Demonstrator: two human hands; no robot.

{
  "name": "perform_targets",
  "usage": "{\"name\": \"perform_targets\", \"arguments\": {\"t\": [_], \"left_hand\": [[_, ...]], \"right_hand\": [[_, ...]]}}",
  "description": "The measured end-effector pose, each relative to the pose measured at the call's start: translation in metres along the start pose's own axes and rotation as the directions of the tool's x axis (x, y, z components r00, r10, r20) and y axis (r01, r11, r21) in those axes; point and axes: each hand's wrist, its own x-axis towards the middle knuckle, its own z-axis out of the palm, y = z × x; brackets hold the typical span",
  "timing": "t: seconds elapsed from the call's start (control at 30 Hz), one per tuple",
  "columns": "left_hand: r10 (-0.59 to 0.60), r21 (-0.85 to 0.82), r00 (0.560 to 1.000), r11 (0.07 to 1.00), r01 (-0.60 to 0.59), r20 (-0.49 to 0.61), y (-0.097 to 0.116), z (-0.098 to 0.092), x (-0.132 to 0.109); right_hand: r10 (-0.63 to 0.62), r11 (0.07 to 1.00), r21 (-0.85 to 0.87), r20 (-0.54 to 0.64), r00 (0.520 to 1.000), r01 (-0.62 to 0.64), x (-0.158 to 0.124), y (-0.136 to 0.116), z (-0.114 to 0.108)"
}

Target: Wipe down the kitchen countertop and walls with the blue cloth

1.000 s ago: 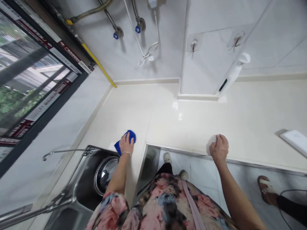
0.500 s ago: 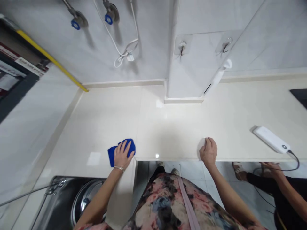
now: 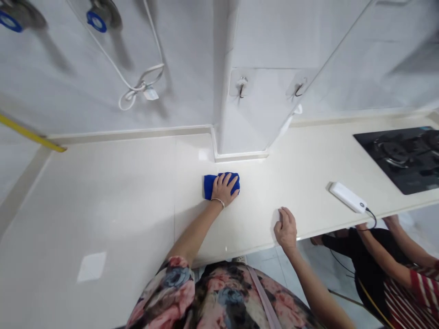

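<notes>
My left hand [image 3: 223, 189] presses down on a folded blue cloth [image 3: 208, 186] on the pale countertop [image 3: 137, 183]. The fingers are spread over it, and part of the cloth shows at both sides of the hand. A bracelet circles that wrist. To the right, near the counter's front edge, my right hand [image 3: 286, 228] rests with its fingers curled together. Nothing shows in it, though the palm side faces away from me.
A white device [image 3: 348, 197] with a black cable lies to the right, before a black gas hob [image 3: 401, 155]. A wall pillar [image 3: 247, 119] with hooks juts out behind the cloth. Another person's arms [image 3: 387, 260] are at the lower right. A yellow pipe [image 3: 30, 135] runs along the left.
My left hand has carried the blue cloth rightward and farther back along the counter, near the pillar. The view has swung right, bringing in the hob and dropping the sink.
</notes>
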Motion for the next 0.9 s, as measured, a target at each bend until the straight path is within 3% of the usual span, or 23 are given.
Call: {"name": "perform_targets", "arguments": {"t": [0.1, 0.23, 0.57, 0.67, 0.9], "left_hand": [[0.078, -0.026, 0.997, 0.997, -0.078, -0.002, 0.018, 0.017, 0.043], [0.198, -0.066, 0.980, 0.978, -0.196, 0.020, 0.033, 0.032, 0.084], [0.432, -0.080, 0.899, 0.901, -0.426, 0.074, 0.037, 0.047, 0.137], [0.410, -0.072, 0.909, 0.911, -0.406, 0.074, 0.048, 0.054, 0.145], [0.200, -0.070, 0.980, 0.978, -0.198, 0.016, 0.102, 0.078, 0.172]], "right_hand": [[0.001, 1.000, -0.005, -0.007, 1.000, -0.001, 0.001, -0.003, 0.001], [0.029, 0.999, -0.031, 0.007, 1.000, -0.029, 0.002, -0.006, 0.002], [-0.003, 0.999, -0.051, 0.005, 1.000, 0.003, 0.004, -0.007, 0.000], [0.003, 0.999, -0.047, 0.020, 1.000, -0.002, 0.004, -0.009, -0.001], [0.038, 0.998, -0.044, 0.027, 0.999, -0.037, 0.004, -0.012, -0.001]]}}
